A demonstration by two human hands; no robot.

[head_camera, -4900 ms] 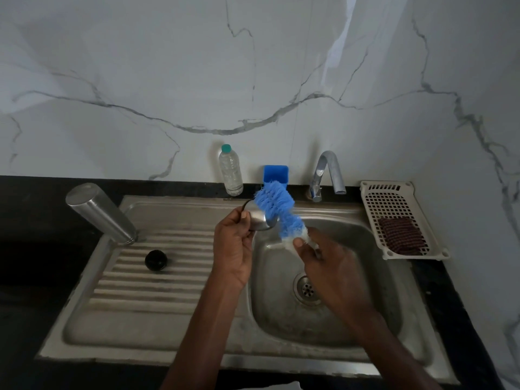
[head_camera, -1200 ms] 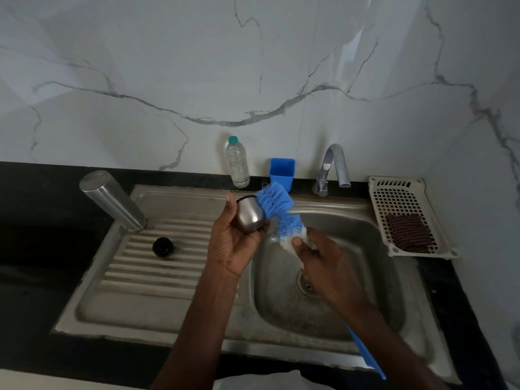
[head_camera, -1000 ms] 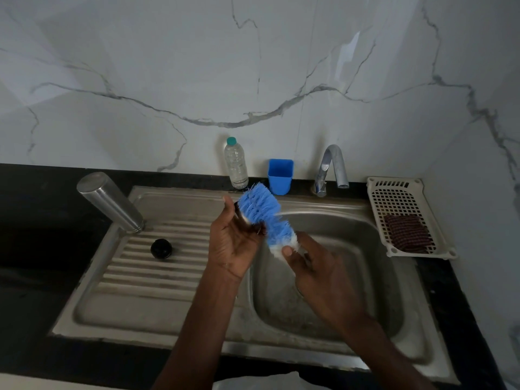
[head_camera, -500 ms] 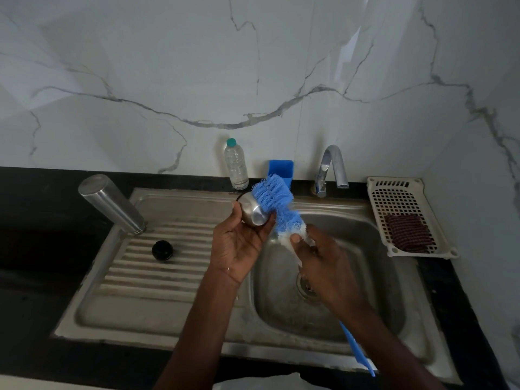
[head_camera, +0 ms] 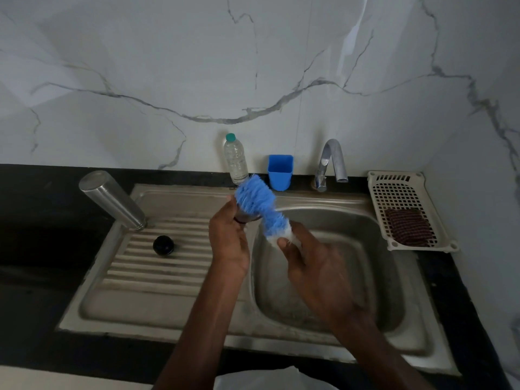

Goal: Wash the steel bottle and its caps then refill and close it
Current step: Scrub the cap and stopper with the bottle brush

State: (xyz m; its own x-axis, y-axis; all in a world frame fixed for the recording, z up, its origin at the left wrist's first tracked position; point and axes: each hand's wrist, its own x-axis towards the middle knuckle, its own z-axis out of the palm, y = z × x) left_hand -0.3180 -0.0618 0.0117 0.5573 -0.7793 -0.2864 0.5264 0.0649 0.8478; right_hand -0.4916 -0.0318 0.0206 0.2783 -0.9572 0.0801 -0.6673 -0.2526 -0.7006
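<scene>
Two hands, left point(head_camera: 229, 243) gripping cap point(head_camera: 245, 217), right point(head_camera: 312, 266) gripping brush point(head_camera: 260, 205)

Left hand point(head_camera: 229, 243) is raised toward 12 o'clock, fingers curled in a grip; right hand point(head_camera: 312, 266), at its 3 o'clock, pinches with thumb forward.

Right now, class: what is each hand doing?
Left hand: gripping the small steel cup-shaped cap.
Right hand: gripping the blue bristled bottle brush.

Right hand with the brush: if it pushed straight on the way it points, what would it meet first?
The right hand points its blue brush up-left at the steel cap held in the left hand; the bristles seem to be against it already, though depth is unclear.
</scene>
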